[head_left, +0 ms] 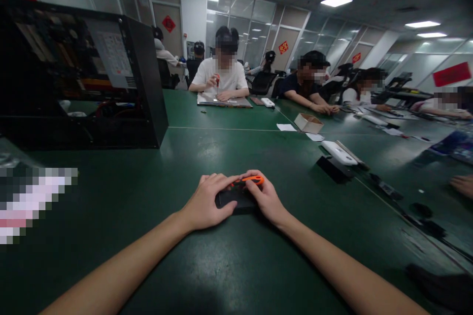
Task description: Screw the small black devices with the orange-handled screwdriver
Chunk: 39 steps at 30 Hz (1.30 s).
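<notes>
My left hand [207,200] lies over a small black flat device [232,200] on the green table [148,206], its fingers curled across the top and holding it down. My right hand [263,197] sits at the device's right side and grips an orange-handled tool [252,179], which lies across the device's far edge. Both hands touch the device, and most of it is hidden under them.
An open black computer case [81,78] stands at the far left. A small cardboard box [309,122], a white device [339,152] and a black block [334,168] lie to the right. Several people work at the far side, and another person's hand [462,185] shows at the right edge.
</notes>
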Tool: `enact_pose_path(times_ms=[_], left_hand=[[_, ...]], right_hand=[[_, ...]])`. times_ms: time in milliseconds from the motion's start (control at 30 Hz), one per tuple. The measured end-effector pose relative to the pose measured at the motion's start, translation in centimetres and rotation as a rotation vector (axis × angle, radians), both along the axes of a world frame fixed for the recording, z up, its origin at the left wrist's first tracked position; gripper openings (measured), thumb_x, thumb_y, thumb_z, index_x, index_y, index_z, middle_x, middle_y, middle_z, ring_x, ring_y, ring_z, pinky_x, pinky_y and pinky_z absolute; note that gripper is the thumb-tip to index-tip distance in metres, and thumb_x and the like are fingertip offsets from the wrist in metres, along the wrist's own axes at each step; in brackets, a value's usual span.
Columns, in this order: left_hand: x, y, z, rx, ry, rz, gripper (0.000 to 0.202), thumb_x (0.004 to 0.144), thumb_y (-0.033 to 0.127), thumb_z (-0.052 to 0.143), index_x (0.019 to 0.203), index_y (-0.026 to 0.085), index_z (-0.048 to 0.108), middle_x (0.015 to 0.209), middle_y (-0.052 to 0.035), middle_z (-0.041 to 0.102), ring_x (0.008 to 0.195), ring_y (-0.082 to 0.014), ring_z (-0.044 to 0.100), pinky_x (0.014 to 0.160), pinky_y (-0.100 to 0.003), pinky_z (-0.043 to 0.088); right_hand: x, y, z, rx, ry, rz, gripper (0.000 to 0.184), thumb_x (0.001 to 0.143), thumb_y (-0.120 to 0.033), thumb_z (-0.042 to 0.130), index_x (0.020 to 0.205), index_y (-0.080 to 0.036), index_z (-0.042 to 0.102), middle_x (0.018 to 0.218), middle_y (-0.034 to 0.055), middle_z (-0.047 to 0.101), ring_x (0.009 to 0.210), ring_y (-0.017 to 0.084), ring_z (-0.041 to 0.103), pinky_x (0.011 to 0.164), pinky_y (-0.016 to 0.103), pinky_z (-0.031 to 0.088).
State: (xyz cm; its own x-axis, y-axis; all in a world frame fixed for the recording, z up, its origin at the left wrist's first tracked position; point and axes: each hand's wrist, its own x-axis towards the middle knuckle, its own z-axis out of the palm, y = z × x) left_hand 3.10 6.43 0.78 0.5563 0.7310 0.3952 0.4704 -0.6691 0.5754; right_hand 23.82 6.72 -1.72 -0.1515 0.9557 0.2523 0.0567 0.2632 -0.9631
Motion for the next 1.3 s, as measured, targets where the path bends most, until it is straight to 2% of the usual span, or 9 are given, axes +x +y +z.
enact_pose_path(times_ms=[133, 233, 300, 333, 433, 500, 600, 833, 1300], left_hand=[[0.0, 0.0, -0.2, 0.052, -0.047, 0.028, 0.06, 0.084, 0.024, 0.068, 0.142, 0.023, 0.051, 0.132, -0.0102, 0.062, 0.123, -0.0297, 0.054, 0.107, -0.047, 0.036], [-0.1, 0.0, -0.2, 0.036, -0.081, -0.016, 0.054, 0.084, 0.021, 0.066, 0.137, 0.022, 0.055, 0.134, -0.011, 0.061, 0.126, -0.029, 0.055, 0.109, -0.046, 0.04], [-0.1, 0.0, 0.0, -0.007, -0.104, -0.071, 0.043, 0.086, 0.02, 0.063, 0.129, 0.021, 0.061, 0.129, -0.01, 0.064, 0.12, -0.0262, 0.059, 0.106, -0.041, 0.045], [-0.1, 0.0, 0.1, -0.026, -0.112, -0.095, 0.038, 0.087, 0.019, 0.062, 0.126, 0.021, 0.063, 0.126, -0.0094, 0.066, 0.117, -0.0248, 0.062, 0.103, -0.039, 0.047], [0.0, 0.1, 0.1, -0.083, -0.096, -0.126, 0.031, 0.089, 0.024, 0.065, 0.12, 0.021, 0.068, 0.119, -0.0075, 0.071, 0.109, -0.0233, 0.067, 0.098, -0.036, 0.051], [0.0, 0.2, 0.1, -0.125, -0.075, -0.113, 0.035, 0.087, 0.031, 0.071, 0.122, 0.023, 0.069, 0.119, -0.0062, 0.073, 0.107, -0.0243, 0.069, 0.098, -0.037, 0.052], [0.1, 0.3, 0.0, -0.196, -0.064, -0.061, 0.041, 0.084, 0.034, 0.075, 0.124, 0.024, 0.07, 0.121, -0.0053, 0.075, 0.108, -0.0257, 0.07, 0.099, -0.038, 0.052], [0.6, -0.1, 0.7, -0.367, -0.079, 0.044, 0.04, 0.08, 0.029, 0.077, 0.119, 0.023, 0.074, 0.114, -0.0027, 0.077, 0.102, -0.0252, 0.072, 0.093, -0.035, 0.054], [0.5, -0.5, 0.8, -0.349, -0.081, 0.072, 0.038, 0.079, 0.028, 0.077, 0.117, 0.024, 0.075, 0.114, -0.0031, 0.078, 0.103, -0.0262, 0.072, 0.096, -0.036, 0.053]], right_hand=[[0.6, 0.0, 0.5, 0.069, 0.082, -0.213, 0.037, 0.093, -0.055, 0.057, 0.111, -0.025, 0.044, 0.101, 0.0048, 0.066, 0.081, 0.018, 0.066, 0.078, 0.035, 0.056], [2.5, 0.5, 3.0, 0.244, -0.139, -0.326, 0.037, 0.094, -0.047, 0.057, 0.12, -0.025, 0.042, 0.093, 0.0025, 0.065, 0.076, 0.018, 0.066, 0.074, 0.034, 0.054], [3.7, 0.9, 6.1, 0.362, -0.475, -0.251, 0.029, 0.093, -0.04, 0.059, 0.114, -0.022, 0.048, 0.087, 0.002, 0.064, 0.074, 0.017, 0.064, 0.071, 0.031, 0.05], [4.1, 1.0, 8.0, 0.389, -0.66, -0.161, 0.023, 0.093, -0.037, 0.059, 0.108, -0.021, 0.052, 0.084, 0.0017, 0.064, 0.072, 0.017, 0.063, 0.069, 0.03, 0.048], [4.0, 0.9, 13.8, 0.343, -1.071, 0.139, 0.016, 0.094, -0.035, 0.059, 0.099, -0.02, 0.057, 0.079, 0.001, 0.065, 0.069, 0.016, 0.059, 0.064, 0.027, 0.041], [3.4, 0.7, 16.7, 0.3, -1.183, 0.205, 0.016, 0.094, -0.036, 0.059, 0.098, -0.02, 0.059, 0.082, 0.002, 0.066, 0.072, 0.016, 0.059, 0.063, 0.025, 0.038], [2.6, 0.2, 18.9, 0.283, -1.213, 0.196, 0.013, 0.093, -0.033, 0.06, 0.097, -0.021, 0.06, 0.085, 0.0025, 0.067, 0.074, 0.016, 0.059, 0.062, 0.024, 0.036], [1.5, -0.6, 18.9, 0.451, -1.118, 0.255, 0.008, 0.089, -0.02, 0.059, 0.096, -0.02, 0.06, 0.087, 0.0013, 0.067, 0.078, 0.015, 0.059, 0.067, 0.024, 0.036], [1.0, 0.8, 18.0, 0.422, -1.073, 0.333, 0.008, 0.084, -0.016, 0.058, 0.092, -0.019, 0.06, 0.084, 0.0008, 0.066, 0.073, 0.013, 0.057, 0.063, 0.023, 0.035]])
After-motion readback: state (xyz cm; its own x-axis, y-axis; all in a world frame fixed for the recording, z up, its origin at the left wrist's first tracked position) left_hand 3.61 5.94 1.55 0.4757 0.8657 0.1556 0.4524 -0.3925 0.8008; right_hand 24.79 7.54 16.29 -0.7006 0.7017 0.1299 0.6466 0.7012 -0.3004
